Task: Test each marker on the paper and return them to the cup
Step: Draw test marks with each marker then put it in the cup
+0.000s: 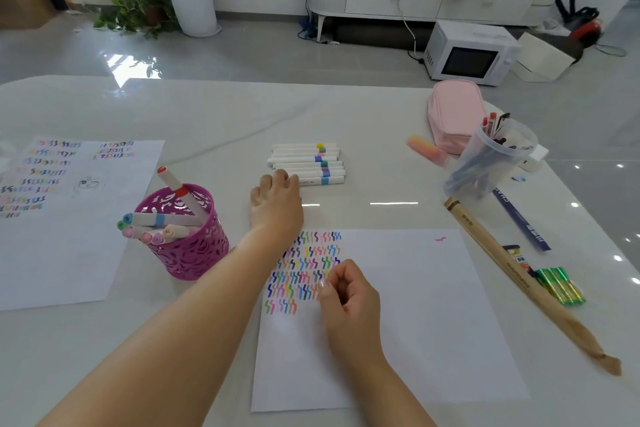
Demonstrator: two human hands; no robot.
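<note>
- The left hand [277, 204] is reaching mid-surface, fingers [280, 177] loosely spread, touching the nearest of the markers [306, 163].
- The right hand [346, 295] is resting curled and empty on the paper [415, 305] near the surface's front edge.
- The cup [187, 246] is standing left, bare surface [363, 208] lying between.

White markers [306, 163] with coloured bands, laid side by side in a flat row at table centre, caps on, long axes running left to right. Magenta perforated cup [188, 246] upright to the left of the row, well apart, holding several capped markers [162, 224]: most leaning left over the rim, one red-tipped marker [173, 184] standing tilted. White paper [398, 315] flat, nearest the viewer, upper-left area covered with rows of short multicoloured test strokes [304, 267]; one small pink mark near upper-right corner.
</note>
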